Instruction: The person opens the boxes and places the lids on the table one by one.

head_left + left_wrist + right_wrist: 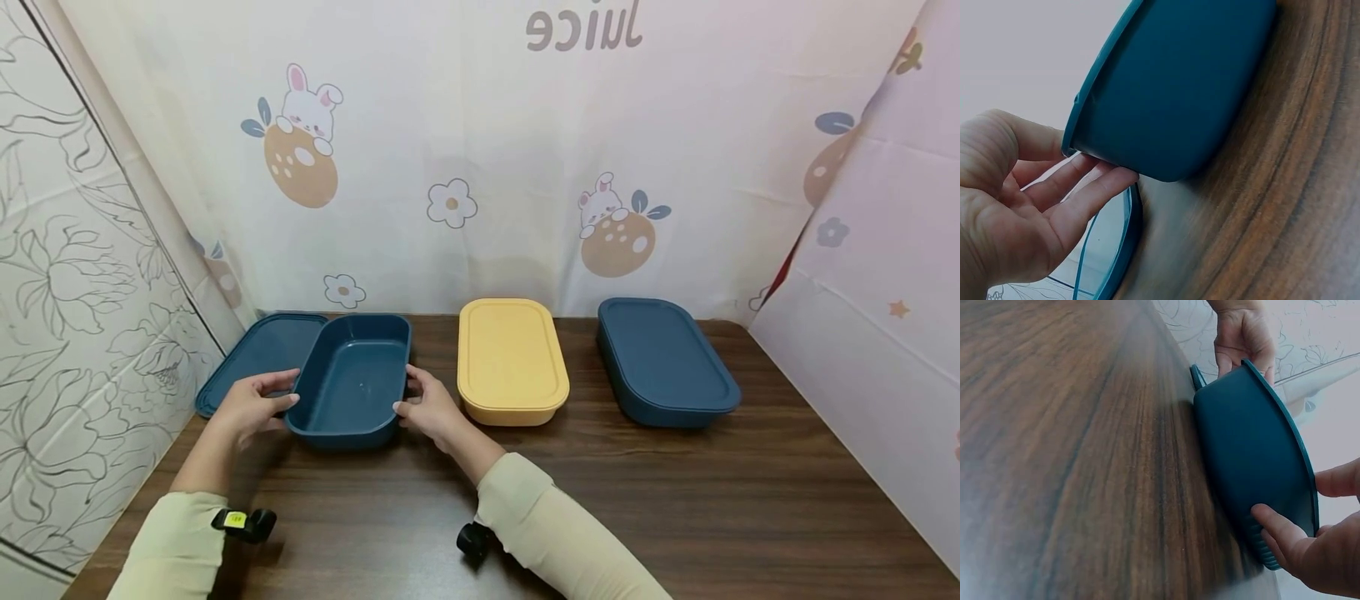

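An open dark blue food container (352, 379) stands on the table with nothing in it, and both hands hold it by its long sides. The left hand (255, 408) pinches the left rim, its thumb on the edge and its fingers under the rim against the outer wall (1166, 94). On the opposite side the right hand (431, 408) grips the rim in the same way; in the right wrist view its fingers press the wall. A dark blue lid (258, 358) lies flat at the left, partly hidden behind the container and the left hand.
To the right stand a yellow lidded container (513, 358) and a second dark blue lidded container (667, 358). A printed curtain (465, 125) hangs behind the wooden table (712, 500). A flower-patterned panel (82, 275) borders the left side.
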The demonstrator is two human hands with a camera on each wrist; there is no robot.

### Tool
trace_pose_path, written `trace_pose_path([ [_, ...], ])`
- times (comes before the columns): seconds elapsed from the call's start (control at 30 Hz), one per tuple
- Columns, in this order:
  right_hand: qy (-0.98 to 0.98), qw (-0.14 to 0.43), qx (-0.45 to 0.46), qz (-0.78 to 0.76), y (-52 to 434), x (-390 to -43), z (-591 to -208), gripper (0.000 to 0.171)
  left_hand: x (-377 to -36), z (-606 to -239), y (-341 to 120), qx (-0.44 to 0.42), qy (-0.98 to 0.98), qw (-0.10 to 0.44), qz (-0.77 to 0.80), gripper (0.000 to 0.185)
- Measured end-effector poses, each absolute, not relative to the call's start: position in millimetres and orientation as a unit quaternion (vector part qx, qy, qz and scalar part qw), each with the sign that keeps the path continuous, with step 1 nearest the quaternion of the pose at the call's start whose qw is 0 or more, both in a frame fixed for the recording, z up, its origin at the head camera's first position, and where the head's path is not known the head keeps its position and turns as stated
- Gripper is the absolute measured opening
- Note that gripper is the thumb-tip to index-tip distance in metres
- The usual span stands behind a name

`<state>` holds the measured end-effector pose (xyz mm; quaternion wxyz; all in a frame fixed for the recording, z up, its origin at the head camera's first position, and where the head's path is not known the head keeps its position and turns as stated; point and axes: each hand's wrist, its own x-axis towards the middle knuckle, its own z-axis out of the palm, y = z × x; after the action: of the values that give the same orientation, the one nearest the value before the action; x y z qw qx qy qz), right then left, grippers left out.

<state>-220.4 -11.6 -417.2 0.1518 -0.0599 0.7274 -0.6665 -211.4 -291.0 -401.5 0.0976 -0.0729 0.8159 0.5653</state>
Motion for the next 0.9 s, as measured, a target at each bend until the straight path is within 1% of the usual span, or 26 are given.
trace_pose_path([
  [0.33,0.712,0.16,-0.045,-0.682,-16.8,-230.5,-416.5,0.067,-222.6,-401.8,-292.3,-0.084,0.818,0.094,0.561,0.056],
  [0.63,0.714,0.131,-0.029,-0.687,-24.8,-238.3,-415.3,0.061,-232.3,-399.7,-291.8,-0.1,0.822,0.088,0.554,0.056],
  [0.9,0.723,0.129,-0.014,-0.678,-29.9,-246.1,-414.6,0.059,-240.6,-398.0,-293.3,-0.107,0.817,0.093,0.558,0.057],
])
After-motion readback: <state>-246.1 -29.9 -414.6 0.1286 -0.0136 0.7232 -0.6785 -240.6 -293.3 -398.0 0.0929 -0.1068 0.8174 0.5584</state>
